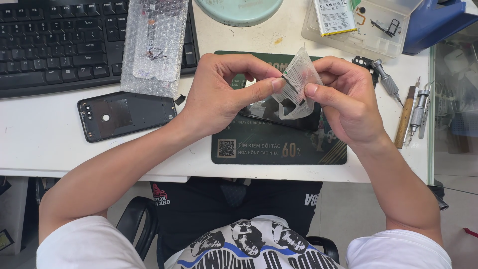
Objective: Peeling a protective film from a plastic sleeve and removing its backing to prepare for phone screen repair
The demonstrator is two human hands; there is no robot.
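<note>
Head view: left hand [219, 94] and right hand [348, 102] both pinch a small clear mesh-patterned bag [297, 82] above the dark green mat [279, 147] on the table [45, 149]. Phone back cover [127, 114] lies at nine o'clock, keyboard [59, 40] at ten.

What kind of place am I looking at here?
Most likely a phone repair bench. A phone back cover lies opened on the white desk, small screwdrivers sit at the right edge, and both hands, left hand and right hand, hold a small antistatic bag.
</note>
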